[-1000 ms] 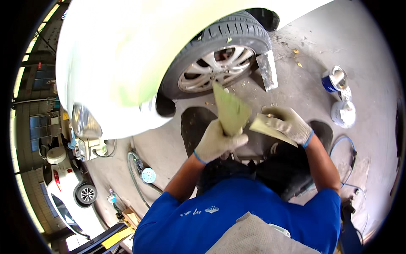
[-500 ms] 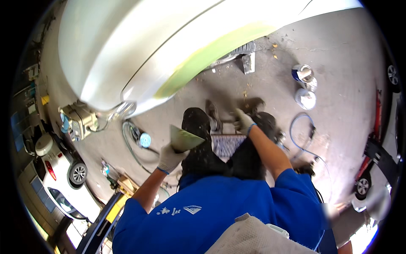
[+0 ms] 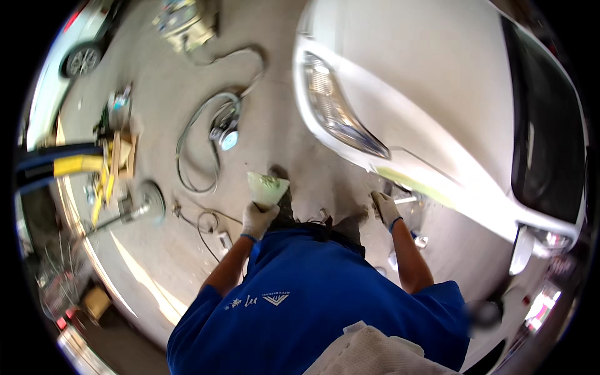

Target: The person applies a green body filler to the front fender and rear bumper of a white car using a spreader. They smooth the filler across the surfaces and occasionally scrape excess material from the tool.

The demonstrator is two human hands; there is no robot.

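My left hand (image 3: 258, 220), in a pale work glove, is closed on the lower end of a flat putty board (image 3: 267, 189) smeared with light green filler. The board stands out in front of my left leg. My right hand (image 3: 386, 208), also gloved, is apart from it, near the white car's fender (image 3: 431, 156). Its fingers are curled, and a dark sliver shows by them; what they hold is unclear. Below the headlight (image 3: 337, 106), a yellow-green filler patch (image 3: 415, 184) runs along the car's side, just beyond my right hand.
A round sander (image 3: 229, 139) lies on the floor with its looped hose (image 3: 181, 150). A beige machine (image 3: 186, 25) stands farther off. At left are a blue and yellow lift arm (image 3: 69, 164) and a round-based stand (image 3: 150, 201). A thin cable (image 3: 203, 234) lies near my left arm.
My view has swung left, so the car's front now sits at the right. My legs, bent in front before, are now mostly beneath me. The putty board stays in my left hand.
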